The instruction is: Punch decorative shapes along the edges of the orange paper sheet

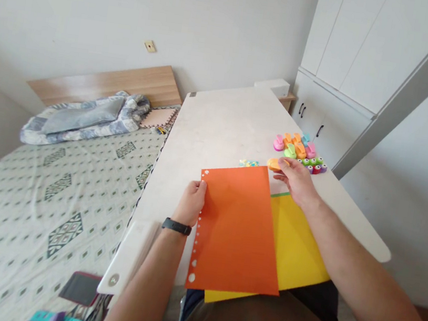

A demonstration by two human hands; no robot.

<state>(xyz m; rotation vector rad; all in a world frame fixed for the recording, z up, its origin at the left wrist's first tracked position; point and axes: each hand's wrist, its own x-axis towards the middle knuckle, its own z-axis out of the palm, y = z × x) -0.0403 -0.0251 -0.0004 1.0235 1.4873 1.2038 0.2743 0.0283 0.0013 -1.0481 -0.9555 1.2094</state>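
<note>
My left hand (192, 200) grips the left edge of an orange paper sheet (238, 228), which has a row of small punched holes along that edge. The orange sheet lies over a yellow sheet (297, 246), with a green edge (281, 195) showing behind. My right hand (294, 180) reaches past the sheet's far right corner, fingers closed on an orange craft punch (275, 164). Just beyond it stands a cluster of colourful craft punches (299, 148) in pink, green, orange and blue. A black band (176, 226) circles my left wrist.
The white table (227, 125) runs back to a wall, with small paper cut-outs (248, 163) near the sheet. A bed with a patterned cover (55, 186) lies left. White cabinets (327, 91) stand at right. A phone (80, 288) rests on the bed.
</note>
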